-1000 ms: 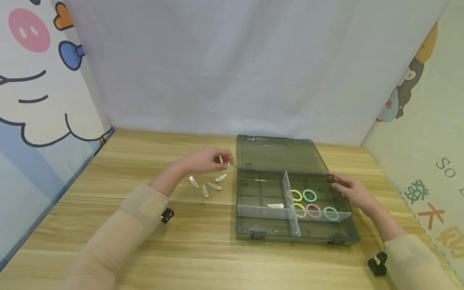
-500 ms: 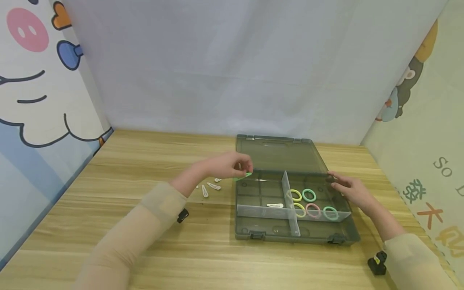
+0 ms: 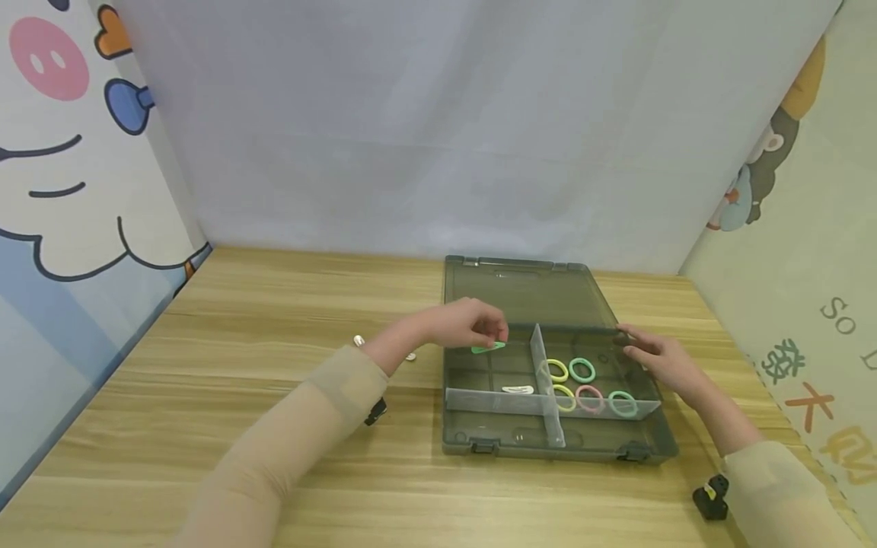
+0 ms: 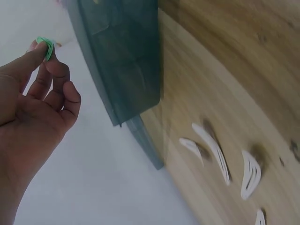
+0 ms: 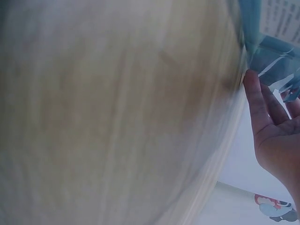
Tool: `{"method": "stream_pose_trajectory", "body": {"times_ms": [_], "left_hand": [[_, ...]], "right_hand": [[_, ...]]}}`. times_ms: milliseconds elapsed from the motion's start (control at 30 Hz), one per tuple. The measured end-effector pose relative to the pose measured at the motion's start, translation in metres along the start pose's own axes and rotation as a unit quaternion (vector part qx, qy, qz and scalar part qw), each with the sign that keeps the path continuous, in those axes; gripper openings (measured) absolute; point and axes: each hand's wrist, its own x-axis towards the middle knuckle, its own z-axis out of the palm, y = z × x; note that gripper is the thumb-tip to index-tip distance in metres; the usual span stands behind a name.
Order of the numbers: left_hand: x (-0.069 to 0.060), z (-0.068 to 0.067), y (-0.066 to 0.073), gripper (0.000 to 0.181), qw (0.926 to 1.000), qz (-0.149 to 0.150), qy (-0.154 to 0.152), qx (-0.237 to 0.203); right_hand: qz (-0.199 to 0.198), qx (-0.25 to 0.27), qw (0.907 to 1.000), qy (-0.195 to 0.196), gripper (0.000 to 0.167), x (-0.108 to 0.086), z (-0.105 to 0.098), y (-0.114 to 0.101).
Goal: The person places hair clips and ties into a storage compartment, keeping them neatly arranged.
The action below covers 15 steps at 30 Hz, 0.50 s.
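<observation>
Thumb and fingers of my left hand pinch a green snap hair clip. It hangs over the rear left compartment of a smoky grey storage box, which lies open with its lid tipped back. In the left wrist view the green clip pokes out at my fingertips. A white snap clip lies in that same compartment, by the front divider. Fairly straight fingers of my right hand rest against the box's right rear rim; the right wrist view shows a fingertip touching its side.
Several white hair clips lie on the wooden table left of the box, partly hidden by my left arm in the head view. Yellow, green and pink rings sit right of the upright divider. A pale curtain hangs behind.
My left hand has carried the green clip rightward, from beside the box to over its rear left compartment. The right hand has stayed at the box's rim.
</observation>
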Motion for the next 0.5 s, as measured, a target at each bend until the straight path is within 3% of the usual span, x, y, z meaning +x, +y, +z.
{"method": "stream_pose_trajectory", "body": {"times_ms": [233, 500], "left_hand": [[0.022, 0.015, -0.005, 0.011, 0.9999, -0.006, -0.011, -0.009], [0.037, 0.029, -0.01, 0.01, 0.9996, -0.019, -0.02, -0.002]], "right_hand": [[-0.006, -0.007, 1.0, 0.004, 0.052, 0.002, -0.001, 0.002], [-0.007, 0.002, 1.0, -0.001, 0.054, 0.005, 0.0, 0.004]]}}
